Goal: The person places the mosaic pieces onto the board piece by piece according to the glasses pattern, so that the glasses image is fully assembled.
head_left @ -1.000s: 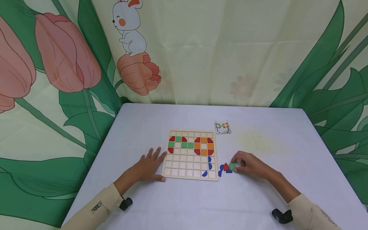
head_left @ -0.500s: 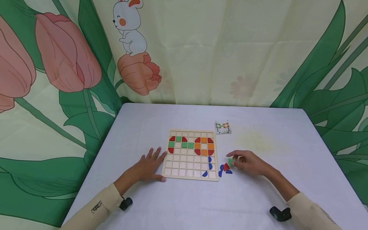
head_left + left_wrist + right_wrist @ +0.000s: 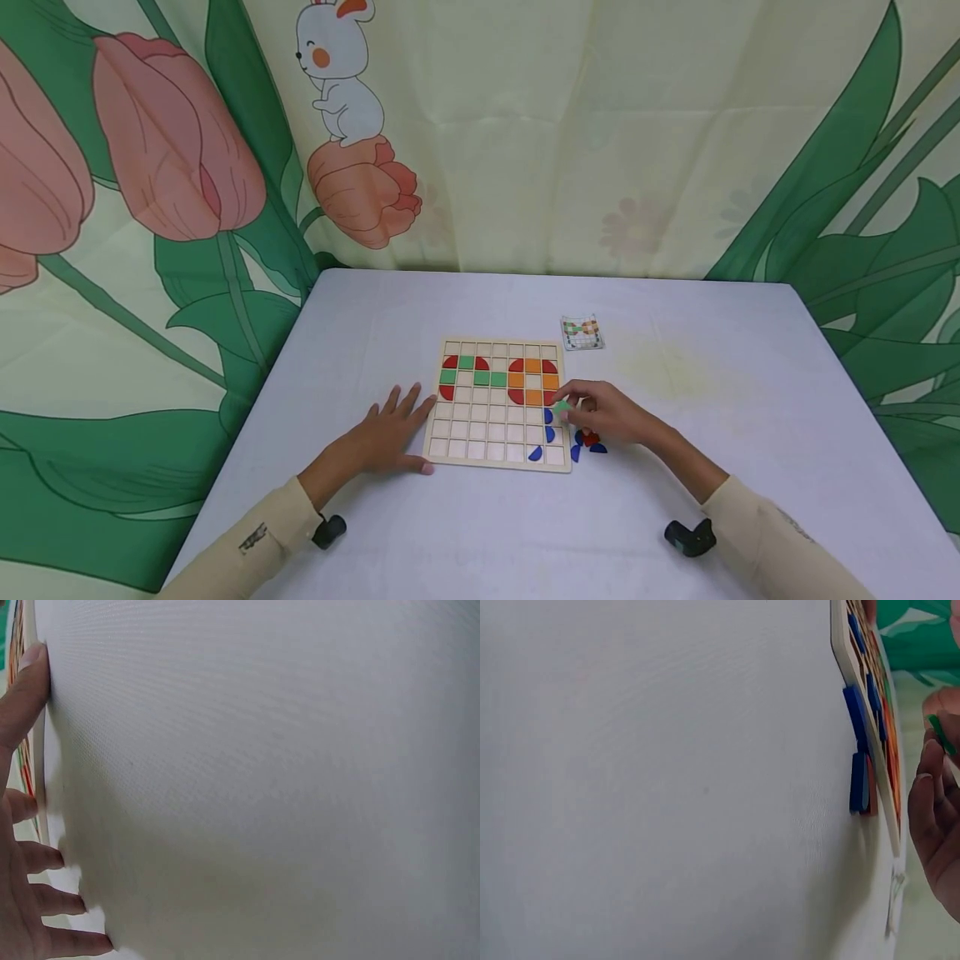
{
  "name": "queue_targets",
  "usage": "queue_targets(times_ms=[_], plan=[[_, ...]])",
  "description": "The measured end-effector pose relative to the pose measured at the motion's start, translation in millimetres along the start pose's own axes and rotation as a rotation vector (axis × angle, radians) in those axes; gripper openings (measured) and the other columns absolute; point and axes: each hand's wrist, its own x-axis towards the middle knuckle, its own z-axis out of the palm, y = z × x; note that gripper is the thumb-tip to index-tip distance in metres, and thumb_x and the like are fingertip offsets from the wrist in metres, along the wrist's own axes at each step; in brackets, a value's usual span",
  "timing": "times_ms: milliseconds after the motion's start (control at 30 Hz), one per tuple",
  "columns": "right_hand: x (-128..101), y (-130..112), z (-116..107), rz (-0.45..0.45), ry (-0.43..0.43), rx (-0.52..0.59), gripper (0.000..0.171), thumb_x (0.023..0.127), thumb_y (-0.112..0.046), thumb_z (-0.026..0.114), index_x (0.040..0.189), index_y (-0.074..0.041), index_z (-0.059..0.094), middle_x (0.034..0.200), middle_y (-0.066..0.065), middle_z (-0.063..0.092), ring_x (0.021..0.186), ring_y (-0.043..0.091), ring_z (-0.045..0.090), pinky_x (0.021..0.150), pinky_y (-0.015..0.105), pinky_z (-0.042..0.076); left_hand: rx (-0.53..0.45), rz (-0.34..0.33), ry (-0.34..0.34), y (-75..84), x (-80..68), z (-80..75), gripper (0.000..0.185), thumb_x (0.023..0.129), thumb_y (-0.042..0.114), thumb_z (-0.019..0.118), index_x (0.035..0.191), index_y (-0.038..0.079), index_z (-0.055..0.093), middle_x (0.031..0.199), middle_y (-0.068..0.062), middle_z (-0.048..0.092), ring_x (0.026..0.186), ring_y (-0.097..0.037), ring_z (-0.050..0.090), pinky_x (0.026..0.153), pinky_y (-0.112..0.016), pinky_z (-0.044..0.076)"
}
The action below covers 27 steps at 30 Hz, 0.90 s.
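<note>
A wooden grid board (image 3: 487, 454) lies on the white table, with red, green and orange tiles in its upper rows and blue half-round tiles (image 3: 547, 433) at its right. My right hand (image 3: 600, 414) pinches a small green tile (image 3: 561, 407) over the board's right edge; the green tile (image 3: 940, 735) also shows edge-on in the right wrist view. My left hand (image 3: 386, 433) lies flat on the table, fingers spread, touching the board's left edge, and its thumb (image 3: 22, 690) is seen against the board. Loose blue and red tiles (image 3: 588, 442) lie beside the board under the right hand.
A small pattern card (image 3: 581, 332) lies beyond the board's top right corner. A flowered curtain with a rabbit (image 3: 333, 75) hangs behind the table (image 3: 705, 367). Blue tiles (image 3: 857, 742) stand edge-on beside the board in the right wrist view.
My right hand lifted the green tile from the loose pile and carried it left to the board's right edge. The left hand has not moved.
</note>
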Motion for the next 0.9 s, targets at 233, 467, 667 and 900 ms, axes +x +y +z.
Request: queue_targets(times_ms=[233, 467, 667, 900], plan=[[22, -11, 17, -0.043, 0.054, -0.036, 0.029, 0.088, -0.021, 0.079, 0.113, -0.009, 0.072, 0.089, 0.001, 0.062, 0.070, 0.015, 0.056, 0.060, 0.022, 0.048, 0.003, -0.003, 0.013, -0.3, 0.3, 0.9, 0.111, 0.075, 0.069, 0.074, 0.161, 0.022, 0.023, 0.168, -0.016, 0.015, 0.152, -0.050, 0.014, 0.109, -0.072, 0.030], [42, -26, 29, 0.013, 0.072, -0.028, 0.029, 0.088, -0.019, 0.078, 0.114, -0.009, 0.074, 0.086, 0.000, 0.065, 0.073, 0.016, 0.059, 0.064, 0.025, 0.051, 0.001, -0.004, 0.018, -0.3, 1.0, 1.7, 0.111, 0.075, 0.069, 0.074, 0.161, 0.021, 0.024, 0.168, -0.016, 0.016, 0.151, -0.051, 0.015, 0.109, -0.072, 0.031], [57, -32, 39, 0.008, 0.008, 0.066, 0.031, 0.093, -0.012, 0.071, 0.123, -0.005, 0.071, 0.091, 0.005, 0.067, 0.061, 0.015, 0.062, 0.059, 0.025, 0.053, 0.000, -0.001, 0.020, -0.9, 1.9, 2.2, 0.111, 0.074, 0.069, 0.074, 0.161, 0.021, 0.024, 0.168, -0.016, 0.016, 0.151, -0.051, 0.015, 0.108, -0.072, 0.031], [71, -44, 53, -0.019, -0.016, 0.048, 0.031, 0.092, -0.012, 0.072, 0.122, -0.006, 0.071, 0.086, 0.002, 0.067, 0.065, 0.014, 0.060, 0.060, 0.025, 0.050, -0.001, -0.001, 0.020, -2.7, 3.3, 4.6, 0.111, 0.074, 0.070, 0.074, 0.161, 0.022, 0.024, 0.168, -0.016, 0.017, 0.151, -0.051, 0.015, 0.109, -0.072, 0.031]])
